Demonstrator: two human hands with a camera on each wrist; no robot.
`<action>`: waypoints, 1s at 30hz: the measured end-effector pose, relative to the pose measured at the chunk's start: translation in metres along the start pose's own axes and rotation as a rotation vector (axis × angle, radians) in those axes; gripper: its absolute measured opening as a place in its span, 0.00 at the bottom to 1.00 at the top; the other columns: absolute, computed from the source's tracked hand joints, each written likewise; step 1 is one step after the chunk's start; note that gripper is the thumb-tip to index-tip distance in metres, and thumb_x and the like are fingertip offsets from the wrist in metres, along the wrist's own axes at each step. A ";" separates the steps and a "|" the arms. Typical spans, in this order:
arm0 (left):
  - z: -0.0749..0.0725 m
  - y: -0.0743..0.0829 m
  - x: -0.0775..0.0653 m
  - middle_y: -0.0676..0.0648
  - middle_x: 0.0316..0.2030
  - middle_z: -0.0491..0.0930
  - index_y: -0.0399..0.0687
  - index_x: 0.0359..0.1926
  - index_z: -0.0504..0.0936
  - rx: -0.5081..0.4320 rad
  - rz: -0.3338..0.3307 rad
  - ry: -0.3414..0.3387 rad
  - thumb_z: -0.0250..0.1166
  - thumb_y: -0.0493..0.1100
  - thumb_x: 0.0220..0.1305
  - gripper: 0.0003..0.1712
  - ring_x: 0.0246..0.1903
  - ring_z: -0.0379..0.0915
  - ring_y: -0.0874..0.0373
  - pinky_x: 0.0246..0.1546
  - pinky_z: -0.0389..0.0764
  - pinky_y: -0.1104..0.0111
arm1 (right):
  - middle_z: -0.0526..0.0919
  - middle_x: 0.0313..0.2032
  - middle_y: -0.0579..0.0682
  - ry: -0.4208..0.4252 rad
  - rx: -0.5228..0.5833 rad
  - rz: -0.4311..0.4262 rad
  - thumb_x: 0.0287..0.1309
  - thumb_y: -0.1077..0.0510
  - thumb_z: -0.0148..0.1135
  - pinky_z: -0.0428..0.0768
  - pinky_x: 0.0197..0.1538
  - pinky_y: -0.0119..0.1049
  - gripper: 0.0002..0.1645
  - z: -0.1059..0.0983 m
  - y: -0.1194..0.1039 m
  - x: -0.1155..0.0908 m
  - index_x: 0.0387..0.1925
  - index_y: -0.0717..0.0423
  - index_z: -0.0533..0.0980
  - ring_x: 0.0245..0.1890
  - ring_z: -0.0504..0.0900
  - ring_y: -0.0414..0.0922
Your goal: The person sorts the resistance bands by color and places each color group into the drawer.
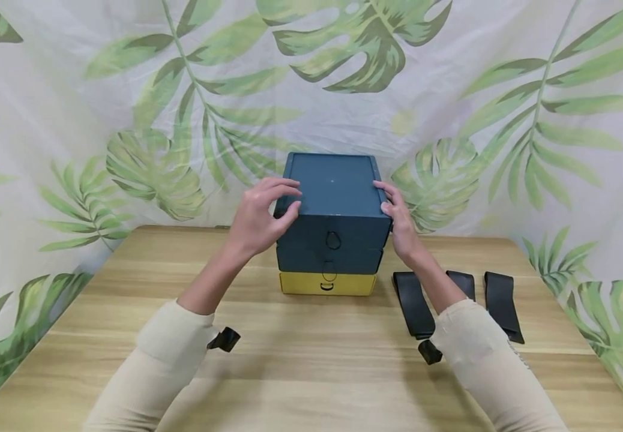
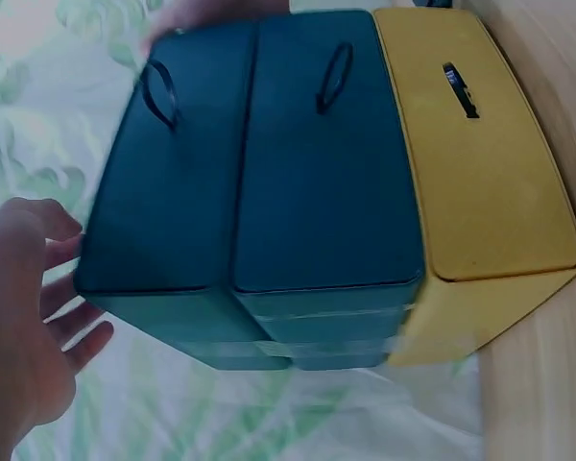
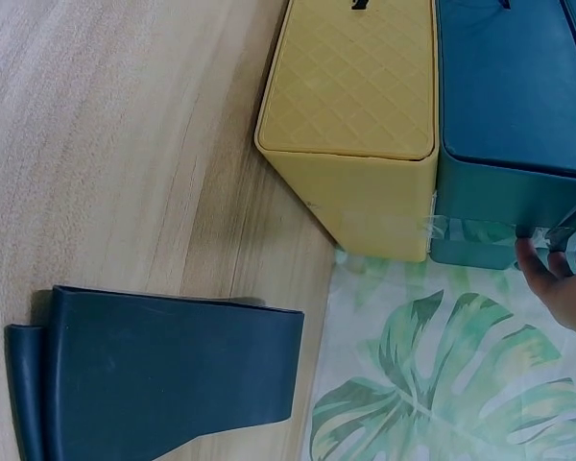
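While cream sleeves (image 1: 149, 366) reach in over a wooden table (image 1: 311, 354), folded dark strips (image 1: 414, 303) lie to the right, partly hidden by the right arm (image 1: 441, 279). Farther on, at the centre, stands a stack (image 2: 317, 211) of three boxes: a yellow box (image 1: 297, 284) with a short black handle (image 2: 461, 91) at the base, a lower blue box (image 1: 303, 260) on it, and an upper blue box (image 1: 333, 187) on top. The work in hand looks to be steadying or squaring the upper blue box, best done with even, gentle pressure from both sides, so that it does not slide over the one beneath, and with the thin black loops (image 2: 323, 102) on the blue fronts kept clear of the fingers. The right hand (image 1: 402, 227) lies along the right top edge, fingertips touching it, fingers slightly bent, not clamped around anything. The left hand (image 1: 260, 219) arches by the left top edge, thumb and fingers parted and holding nothing; I cannot tell whether a fingertip touches the box, so a light, sure contact there would balance the pressure. Behind everything hangs a pale cloth (image 1: 338, 123) printed with green leaves.
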State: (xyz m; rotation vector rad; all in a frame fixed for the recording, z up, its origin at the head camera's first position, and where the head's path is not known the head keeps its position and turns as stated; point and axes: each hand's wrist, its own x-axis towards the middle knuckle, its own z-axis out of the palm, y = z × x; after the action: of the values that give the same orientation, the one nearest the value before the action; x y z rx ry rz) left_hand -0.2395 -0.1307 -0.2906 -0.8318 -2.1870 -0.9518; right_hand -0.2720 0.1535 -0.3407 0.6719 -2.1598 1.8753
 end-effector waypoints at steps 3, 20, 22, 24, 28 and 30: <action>0.005 -0.014 0.001 0.36 0.62 0.80 0.35 0.54 0.86 -0.016 -0.109 -0.062 0.66 0.40 0.70 0.16 0.67 0.70 0.40 0.69 0.68 0.46 | 0.45 0.81 0.59 -0.004 0.002 0.002 0.69 0.48 0.40 0.49 0.75 0.67 0.40 0.001 0.002 -0.001 0.78 0.63 0.58 0.81 0.43 0.58; 0.010 -0.033 0.000 0.39 0.73 0.68 0.36 0.65 0.79 -0.066 -0.181 -0.164 0.58 0.47 0.77 0.25 0.79 0.50 0.46 0.78 0.53 0.49 | 0.46 0.81 0.59 0.006 -0.016 -0.001 0.68 0.47 0.41 0.46 0.76 0.69 0.42 0.004 -0.001 0.000 0.77 0.63 0.58 0.81 0.41 0.58; 0.011 -0.034 0.000 0.39 0.72 0.69 0.36 0.64 0.79 -0.058 -0.179 -0.156 0.57 0.47 0.77 0.24 0.79 0.50 0.46 0.78 0.53 0.49 | 0.46 0.81 0.59 0.007 -0.021 -0.001 0.68 0.47 0.41 0.45 0.76 0.69 0.41 0.005 0.000 0.001 0.77 0.63 0.58 0.81 0.41 0.58; 0.012 -0.034 -0.001 0.39 0.71 0.69 0.37 0.63 0.79 -0.053 -0.176 -0.146 0.56 0.48 0.78 0.23 0.79 0.51 0.46 0.78 0.52 0.49 | 0.46 0.81 0.60 0.007 -0.023 -0.005 0.68 0.47 0.41 0.44 0.76 0.68 0.41 0.005 0.000 0.001 0.77 0.63 0.58 0.81 0.41 0.58; 0.014 -0.034 -0.001 0.39 0.71 0.69 0.36 0.64 0.79 -0.059 -0.165 -0.131 0.55 0.47 0.79 0.24 0.79 0.51 0.45 0.78 0.53 0.50 | 0.47 0.81 0.59 0.012 -0.028 -0.015 0.70 0.47 0.40 0.42 0.77 0.66 0.41 0.004 0.001 0.000 0.78 0.63 0.57 0.81 0.41 0.58; 0.014 -0.034 -0.001 0.39 0.72 0.69 0.36 0.65 0.78 -0.057 -0.160 -0.134 0.55 0.48 0.79 0.24 0.79 0.50 0.46 0.78 0.53 0.50 | 0.46 0.81 0.58 0.010 -0.028 -0.012 0.71 0.47 0.39 0.41 0.77 0.66 0.41 0.003 0.000 -0.001 0.79 0.61 0.55 0.81 0.41 0.57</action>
State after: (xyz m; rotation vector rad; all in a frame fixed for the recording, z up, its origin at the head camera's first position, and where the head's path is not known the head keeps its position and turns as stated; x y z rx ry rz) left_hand -0.2681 -0.1382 -0.3127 -0.7757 -2.3799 -1.0678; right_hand -0.2703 0.1512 -0.3415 0.6675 -2.1671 1.8353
